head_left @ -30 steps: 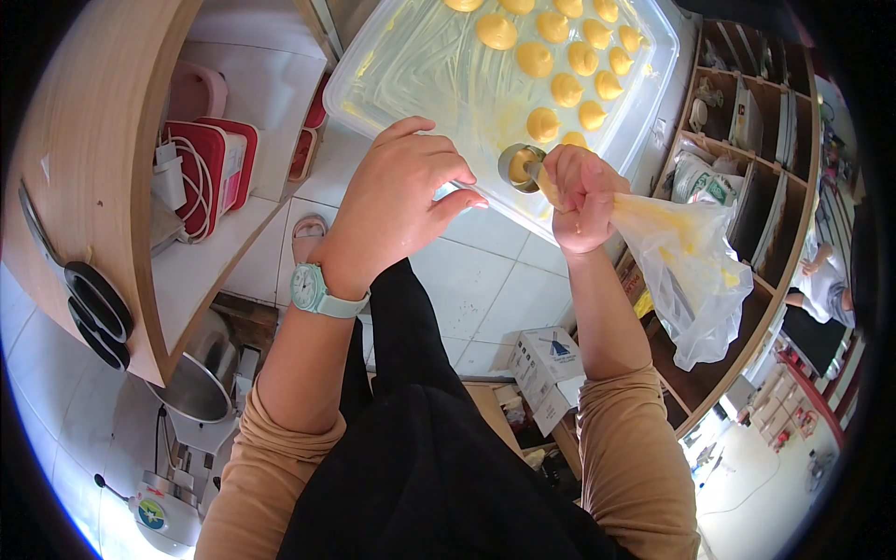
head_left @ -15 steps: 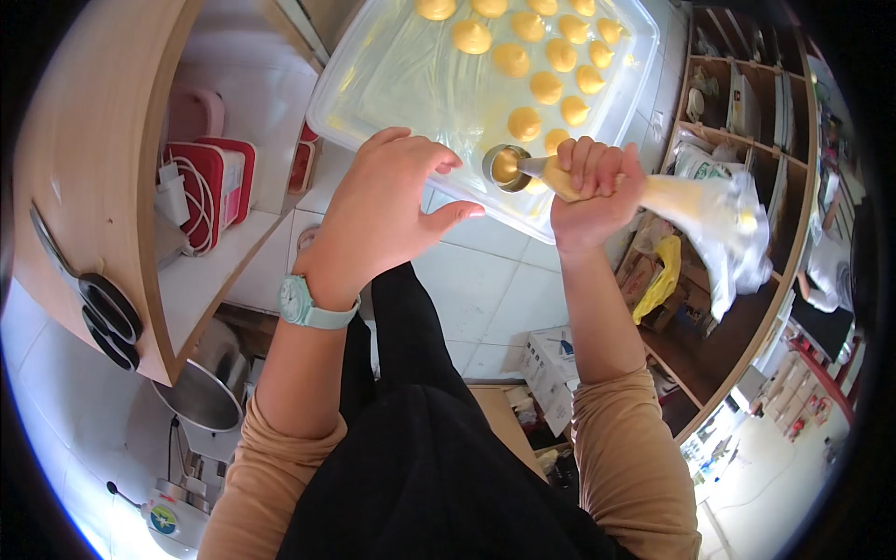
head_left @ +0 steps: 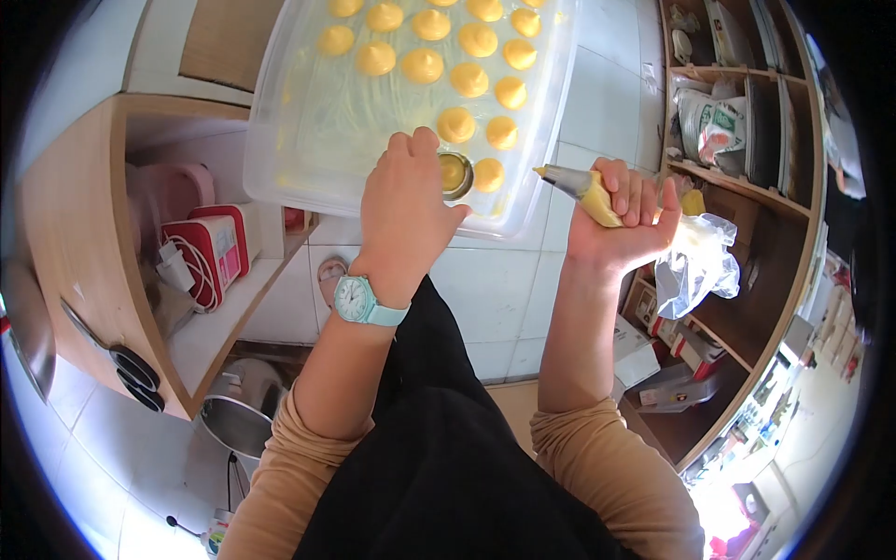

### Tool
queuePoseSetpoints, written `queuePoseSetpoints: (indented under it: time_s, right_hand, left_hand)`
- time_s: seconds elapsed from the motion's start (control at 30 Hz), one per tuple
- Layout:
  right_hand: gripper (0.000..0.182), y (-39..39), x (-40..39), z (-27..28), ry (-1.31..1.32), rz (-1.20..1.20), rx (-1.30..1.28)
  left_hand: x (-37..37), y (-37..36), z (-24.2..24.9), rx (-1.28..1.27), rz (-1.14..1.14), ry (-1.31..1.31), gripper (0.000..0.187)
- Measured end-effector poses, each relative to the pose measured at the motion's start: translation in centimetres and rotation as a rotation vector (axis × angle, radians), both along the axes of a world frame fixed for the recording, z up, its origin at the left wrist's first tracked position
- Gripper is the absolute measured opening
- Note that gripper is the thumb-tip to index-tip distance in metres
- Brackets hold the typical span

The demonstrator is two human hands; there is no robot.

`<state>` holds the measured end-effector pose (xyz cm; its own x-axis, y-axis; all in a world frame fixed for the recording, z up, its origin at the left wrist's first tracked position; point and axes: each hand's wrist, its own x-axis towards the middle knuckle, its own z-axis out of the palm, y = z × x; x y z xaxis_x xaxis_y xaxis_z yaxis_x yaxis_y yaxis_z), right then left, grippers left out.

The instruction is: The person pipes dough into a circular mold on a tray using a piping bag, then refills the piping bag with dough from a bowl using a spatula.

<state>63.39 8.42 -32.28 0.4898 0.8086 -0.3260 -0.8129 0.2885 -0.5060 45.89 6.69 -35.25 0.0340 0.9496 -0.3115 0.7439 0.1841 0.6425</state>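
Observation:
My right hand is wrapped round a clear piping bag filled with yellow mixture. Its metal nozzle points left, past the right edge of a translucent plastic tray, with a little yellow at the tip. My left hand, wearing a pale green watch, is at the tray's near side with its fingers and thumb around a small round metal ring. Yellow shows inside the ring. Several piped yellow mounds stand in rows on the tray, one just right of the ring.
A wooden cabinet at left holds a red and white box with a white cable; black-handled scissors hang on its side. Below is a metal pot. Wooden shelves with bags and boxes line the right. White floor tiles lie beneath.
The nozzle has left the ring and moved right, off the tray. My left hand, earlier open beside the ring, has closed around it. The view has shifted, so the tray appears further left.

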Motion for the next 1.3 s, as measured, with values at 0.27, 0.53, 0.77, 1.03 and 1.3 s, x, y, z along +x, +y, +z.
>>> queuePoseSetpoints:
  time_s: [0.27, 0.53, 0.77, 1.03, 1.3]
  right_hand:
    - [0.045, -0.7, 2.3, 0.4, -0.072, -0.012, 0.003]
    - [0.044, -0.8, 2.7, 0.9, -0.116, -0.003, 0.01]
    - [0.044, -0.7, 1.9, 0.5, -0.112, 0.035, -0.007]
    - [0.044, -0.3, 1.5, 0.6, -0.136, 0.063, -0.001]
    - [0.041, -0.2, 1.1, 0.9, -0.12, 0.166, 0.052]
  left_hand:
    - [0.3, -0.4, 0.0, 0.196, -0.031, -0.095, 0.043]
    - [-2.7, 1.0, 0.8, 0.458, 0.107, -0.154, 0.048]
    - [-4.3, 3.7, -2.4, 0.43, 0.062, -0.121, 0.047]
    - [-4.3, 3.7, -2.7, 0.406, 0.073, -0.123, 0.05]
    - [-4.2, 3.4, -2.0, 0.441, 0.12, -0.115, 0.057]
